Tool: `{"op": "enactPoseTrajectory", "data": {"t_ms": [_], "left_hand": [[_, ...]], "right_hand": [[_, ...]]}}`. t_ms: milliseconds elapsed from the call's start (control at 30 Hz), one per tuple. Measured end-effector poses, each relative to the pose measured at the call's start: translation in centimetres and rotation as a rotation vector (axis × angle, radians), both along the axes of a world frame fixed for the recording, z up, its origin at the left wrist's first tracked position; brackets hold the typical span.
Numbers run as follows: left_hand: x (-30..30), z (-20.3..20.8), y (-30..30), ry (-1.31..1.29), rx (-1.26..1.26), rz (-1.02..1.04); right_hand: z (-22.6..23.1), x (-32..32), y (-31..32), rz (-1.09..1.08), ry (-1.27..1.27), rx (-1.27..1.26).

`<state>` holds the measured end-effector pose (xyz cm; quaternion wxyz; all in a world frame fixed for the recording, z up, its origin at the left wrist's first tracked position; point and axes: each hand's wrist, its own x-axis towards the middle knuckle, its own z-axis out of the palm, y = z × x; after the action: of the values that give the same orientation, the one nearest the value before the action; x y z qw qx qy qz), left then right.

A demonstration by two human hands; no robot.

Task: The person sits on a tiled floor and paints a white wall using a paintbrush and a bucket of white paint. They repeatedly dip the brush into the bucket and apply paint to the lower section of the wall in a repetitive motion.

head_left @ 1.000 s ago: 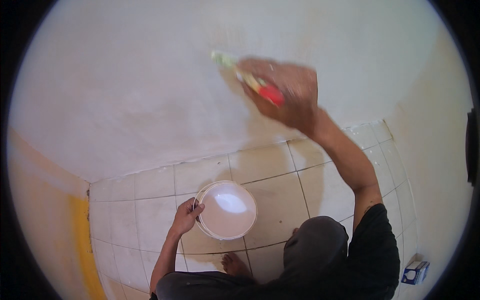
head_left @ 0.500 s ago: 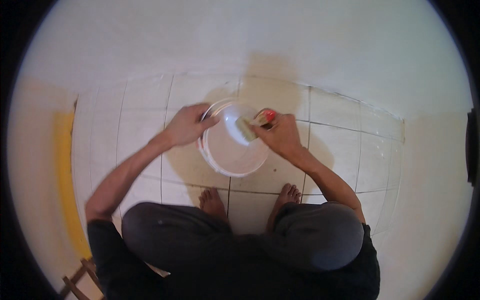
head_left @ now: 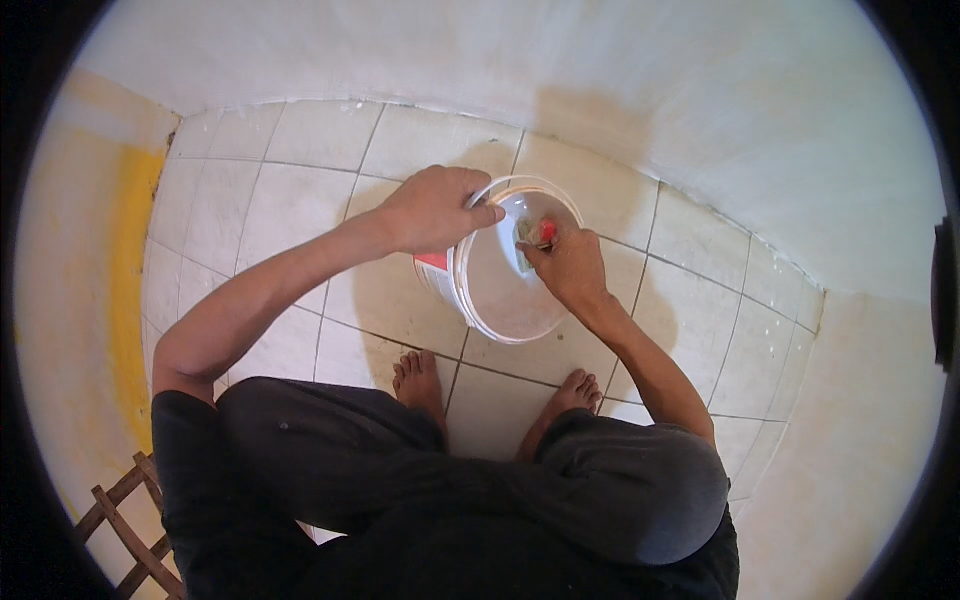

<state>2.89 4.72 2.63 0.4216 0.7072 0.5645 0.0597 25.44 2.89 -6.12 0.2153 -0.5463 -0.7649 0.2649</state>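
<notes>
A white plastic bucket (head_left: 462, 285) hangs tilted in front of me, its open mouth turned toward me and to the right. My left hand (head_left: 443, 210) grips its rim at the upper left, thumb over the edge. In my right hand (head_left: 572, 268) is a paintbrush (head_left: 527, 233) with a red part on its handle; the fingers are closed around it. The brush reaches into the bucket's mouth, its bristles by the inner wall and partly hidden by my hand. Whitish material coats the inside of the bucket.
Pale floor tiles (head_left: 410, 300) lie below, with my bare feet (head_left: 420, 385) on them. A white wall (head_left: 400, 50) rises ahead, and a wall with a yellow patch (head_left: 130, 290) is at left. A wooden lattice-like frame (head_left: 130, 530) stands at the lower left.
The bucket has moved slightly right and tilted more, so its printed side now shows. The brush has gone deeper into its mouth. My view has turned somewhat.
</notes>
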Motion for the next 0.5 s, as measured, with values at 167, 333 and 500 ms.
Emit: {"op": "enactPoseTrajectory", "data": {"t_ms": [167, 333, 500], "left_hand": [[0.3, -1.1, 0.1, 0.034, 0.081, -0.074], [0.7, -0.6, 0.5, -0.001, 0.110, -0.050], [1.4, 0.2, 0.3, 0.007, 0.065, -0.017]], "right_hand": [[1.0, 0.9, -1.4, -0.005, -0.161, 0.037], [5.2, 3.1, -2.2, 0.058, -0.258, 0.158], [9.0, 4.5, -3.7, 0.213, -0.096, 0.251]]}}
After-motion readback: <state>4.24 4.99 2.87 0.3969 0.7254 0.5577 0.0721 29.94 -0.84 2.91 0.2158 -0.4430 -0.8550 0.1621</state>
